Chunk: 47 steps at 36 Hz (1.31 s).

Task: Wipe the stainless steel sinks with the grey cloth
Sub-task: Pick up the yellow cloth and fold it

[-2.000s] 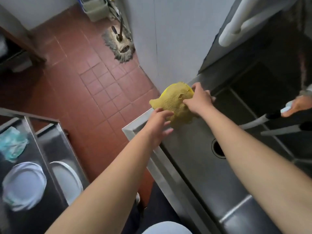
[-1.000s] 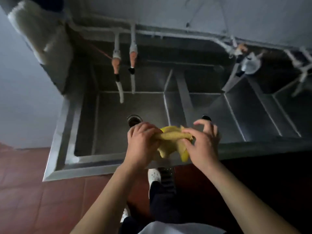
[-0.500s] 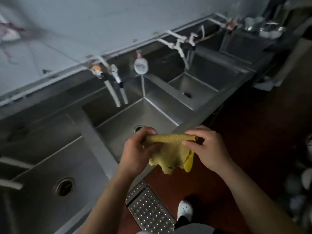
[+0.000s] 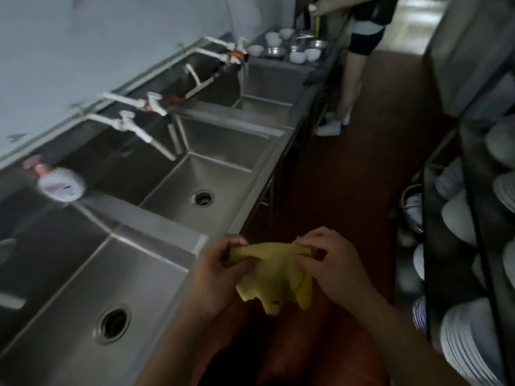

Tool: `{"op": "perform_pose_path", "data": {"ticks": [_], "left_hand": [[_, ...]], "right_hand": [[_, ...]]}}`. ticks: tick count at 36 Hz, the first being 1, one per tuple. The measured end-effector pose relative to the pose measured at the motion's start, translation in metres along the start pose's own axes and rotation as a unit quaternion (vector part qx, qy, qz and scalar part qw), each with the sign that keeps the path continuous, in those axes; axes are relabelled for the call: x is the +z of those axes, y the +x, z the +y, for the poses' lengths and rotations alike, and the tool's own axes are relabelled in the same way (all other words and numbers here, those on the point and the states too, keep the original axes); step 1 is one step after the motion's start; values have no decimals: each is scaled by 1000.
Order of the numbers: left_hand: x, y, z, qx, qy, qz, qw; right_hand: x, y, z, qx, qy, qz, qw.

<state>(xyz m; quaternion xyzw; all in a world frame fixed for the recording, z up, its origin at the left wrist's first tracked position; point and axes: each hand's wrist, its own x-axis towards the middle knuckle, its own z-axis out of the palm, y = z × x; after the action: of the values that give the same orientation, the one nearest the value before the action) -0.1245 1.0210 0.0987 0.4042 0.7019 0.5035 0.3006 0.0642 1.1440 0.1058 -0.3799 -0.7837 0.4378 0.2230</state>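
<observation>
Yellow cloth (image 4: 274, 277) stretched sideways, seemingly between hands

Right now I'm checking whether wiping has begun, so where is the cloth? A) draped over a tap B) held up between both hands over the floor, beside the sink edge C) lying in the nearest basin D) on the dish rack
B: the left hand and right hand pinch the top edge of the yellow cloth, which hangs over the floor, clear of the sinks.

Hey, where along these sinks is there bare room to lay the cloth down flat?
The near basin floor is bare around its drain; so is the middle basin around its drain. The divider ledge is bare right of the soap bottle. The far counter is crowded with bowls.
</observation>
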Motion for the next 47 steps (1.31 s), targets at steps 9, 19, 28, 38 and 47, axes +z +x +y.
{"op": "perform_pose_path", "data": {"ticks": [9, 19, 28, 38, 47], "left_hand": [[103, 184, 1, -3, -22, -141, 990], [203, 414, 74, 48, -101, -239, 965], [301, 557, 113, 71, -49, -314, 946], [361, 723, 100, -10, -15, -240, 971], [370, 876, 135, -39, 39, -15, 998]], "right_hand": [[-77, 114, 85, 75, -14, 109, 991], [-208, 283, 106, 108, -91, 227, 964], [-293, 380, 165, 179, -80, 281, 939], [-346, 570, 260, 146, -3, 213, 966], [-413, 792, 280, 61, 34, 63, 996]]}}
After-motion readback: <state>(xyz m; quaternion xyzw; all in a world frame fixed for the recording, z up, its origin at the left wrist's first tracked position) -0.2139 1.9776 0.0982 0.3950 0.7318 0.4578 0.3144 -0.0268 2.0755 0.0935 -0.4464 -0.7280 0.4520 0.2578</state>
